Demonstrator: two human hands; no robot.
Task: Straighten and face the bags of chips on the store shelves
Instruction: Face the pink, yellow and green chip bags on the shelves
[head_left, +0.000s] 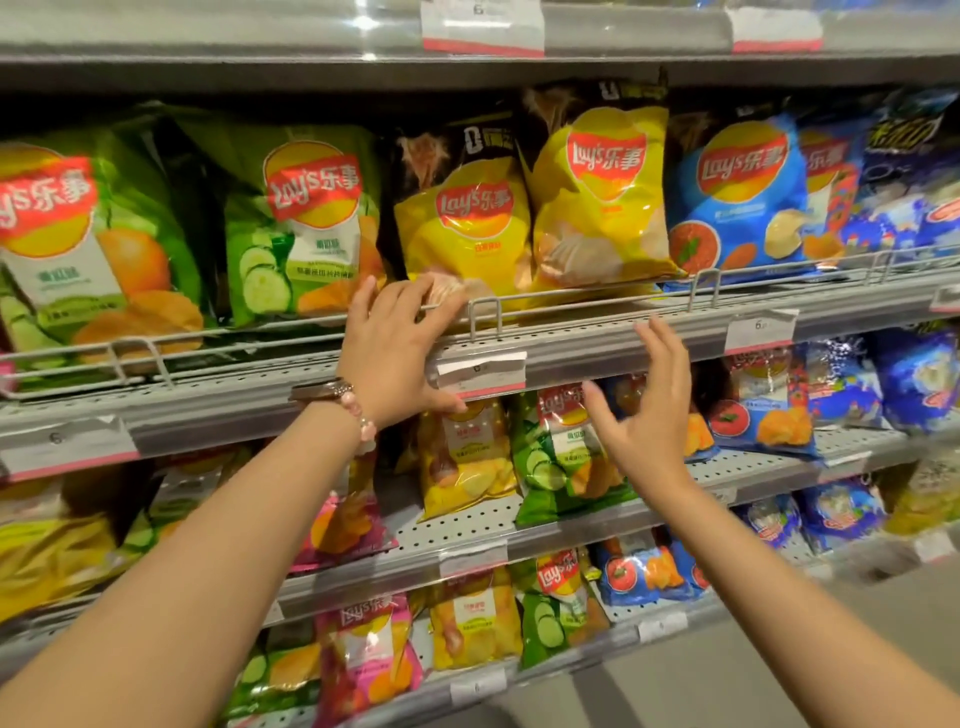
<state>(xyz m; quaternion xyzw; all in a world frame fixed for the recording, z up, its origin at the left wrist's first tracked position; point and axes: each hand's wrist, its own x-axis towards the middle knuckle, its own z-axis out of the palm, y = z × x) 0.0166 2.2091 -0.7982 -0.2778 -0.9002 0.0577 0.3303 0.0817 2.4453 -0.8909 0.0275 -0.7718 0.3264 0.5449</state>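
- The left hand (392, 345) is raised to the front edge of the grey perforated metal shelf (597, 338), with its fingers spread and laid against the bottom of a yellow-and-black foil bag of chips (462, 218); its thumb is stretched down beside a white paper price tag (480, 371) clipped to the shelf edge.
- A beaded bracelet with pink beads (358, 410) is worn on the left wrist.
- The right hand (647, 410) is held in the air in front of the same shelf edge, fingers straight and spread, thumb out; nothing is held in it and no bag is touched by it.
- The yellow-and-black bag is stood behind the thin wire rail (571, 293) at the shelf front and is tilted slightly to the left.
- A second yellow-and-black foil bag (597, 192) is stood just beside it on the right, sitting higher and overlapping its edge.
- Two green foil bags printed with cucumber slices (301, 228) are stood to the left on the same shelf, faces forward.
- A blue foil bag printed with a red bowl (737, 197) is stood to the right, with further blue bags behind and beside it.
- On the shelves below, smaller yellow, green, pink and blue bags (561, 457) are seen, several leaning or lying at angles on the perforated surface.
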